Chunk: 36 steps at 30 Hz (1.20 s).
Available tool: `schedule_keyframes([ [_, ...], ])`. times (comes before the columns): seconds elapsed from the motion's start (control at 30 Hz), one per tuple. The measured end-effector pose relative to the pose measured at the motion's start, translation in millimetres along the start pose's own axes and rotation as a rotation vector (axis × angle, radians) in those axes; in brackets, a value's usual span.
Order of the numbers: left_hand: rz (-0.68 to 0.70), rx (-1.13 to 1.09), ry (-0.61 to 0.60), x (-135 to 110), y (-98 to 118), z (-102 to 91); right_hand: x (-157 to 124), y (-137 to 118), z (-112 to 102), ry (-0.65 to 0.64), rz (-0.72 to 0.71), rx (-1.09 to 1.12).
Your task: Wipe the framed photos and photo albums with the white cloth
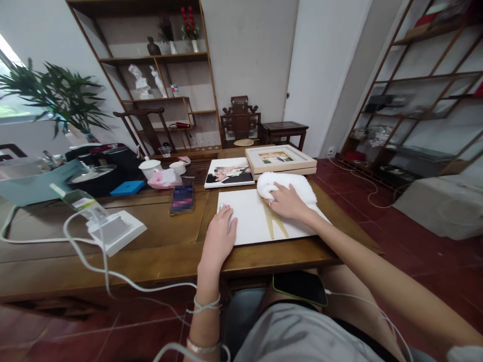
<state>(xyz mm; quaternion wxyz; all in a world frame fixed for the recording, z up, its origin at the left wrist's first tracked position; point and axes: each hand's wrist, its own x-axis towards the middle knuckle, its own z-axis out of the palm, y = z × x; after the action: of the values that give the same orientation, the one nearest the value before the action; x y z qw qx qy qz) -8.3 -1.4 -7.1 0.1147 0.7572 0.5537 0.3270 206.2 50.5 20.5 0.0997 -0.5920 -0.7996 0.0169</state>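
A flat white panel (245, 219) lies on the wooden table in front of me, with gold-coloured strips (274, 226) forming a splayed shape on its face. My left hand (221, 234) rests on the panel's left side, fingers stretched out and holding nothing. On the panel's far right part sits a bunched white towel (298, 187). My right hand (286, 201) grips the towel's near left side, with the fingers bent into the cloth. The towel covers the upper end of the gold strips.
Behind the panel lie a photo print (230, 173) and stacked wooden frames (281, 157). Leftward are a dark phone-like object (182, 198), a blue box (128, 188), an opened white box (116, 232) and a looping white cable (124, 278). A phone (300, 287) lies on my lap.
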Motion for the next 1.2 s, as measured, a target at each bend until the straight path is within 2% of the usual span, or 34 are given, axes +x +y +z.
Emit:
schedule_keyframes([
  [0.17,-0.003,0.01,-0.013,0,1,-0.9,-20,-13,-3,0.005,-0.089,-0.002],
  [0.47,0.0,0.012,-0.003,0,1,-0.4,-99,-33,-12,0.028,-0.297,0.019],
  [0.6,0.002,0.008,0.002,0,1,0.1,-113,-32,-13,0.039,-0.324,0.03],
  [0.77,-0.002,-0.004,0.01,0,1,-0.3,-97,-24,-13,0.036,-0.309,0.058],
  [1.2,-0.002,0.007,0.003,-1,2,-1.0,-14,-14,-8,-0.05,-0.204,-0.011],
])
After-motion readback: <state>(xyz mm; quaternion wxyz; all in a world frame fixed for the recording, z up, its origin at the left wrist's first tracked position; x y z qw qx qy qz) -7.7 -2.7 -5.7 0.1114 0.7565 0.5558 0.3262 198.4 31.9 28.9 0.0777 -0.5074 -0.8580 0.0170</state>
